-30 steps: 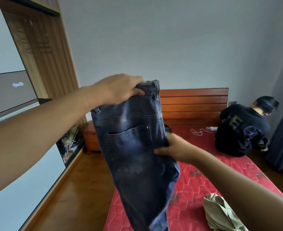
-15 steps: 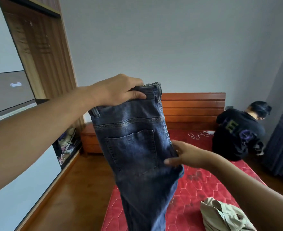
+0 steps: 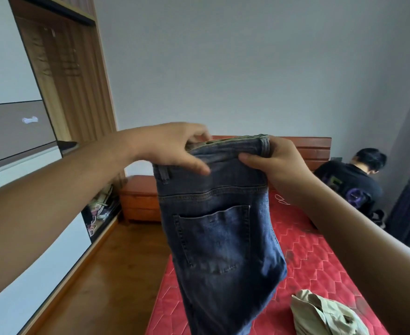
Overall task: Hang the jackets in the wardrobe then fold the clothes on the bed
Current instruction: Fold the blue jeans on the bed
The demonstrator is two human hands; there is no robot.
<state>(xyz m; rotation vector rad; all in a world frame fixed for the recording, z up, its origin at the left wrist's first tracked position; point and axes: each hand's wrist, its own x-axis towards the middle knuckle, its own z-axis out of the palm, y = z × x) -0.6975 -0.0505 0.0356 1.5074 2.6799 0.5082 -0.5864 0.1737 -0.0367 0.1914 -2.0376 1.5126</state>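
A pair of dark blue jeans (image 3: 223, 243) hangs in the air above the bed's left edge, folded lengthwise with a back pocket facing me. My left hand (image 3: 172, 146) grips the waistband at its left end, thumb on the front. My right hand (image 3: 274, 160) holds the waistband's right end, thumb pressed on the denim. The legs drop out of view at the bottom. A crumpled beige garment (image 3: 324, 313) lies on the red quilted mattress (image 3: 310, 257) at the lower right.
The wardrobe (image 3: 61, 68) with white sliding doors runs along the left wall. A wooden nightstand (image 3: 138, 199) stands beside the wooden headboard (image 3: 315, 146). A person in a black shirt (image 3: 353, 187) sits at the bed's far right. Wooden floor (image 3: 107, 274) lies between bed and wardrobe.
My right hand has moved up from the jeans' side seam to the right end of the waistband. The jeans now hang from both hands.
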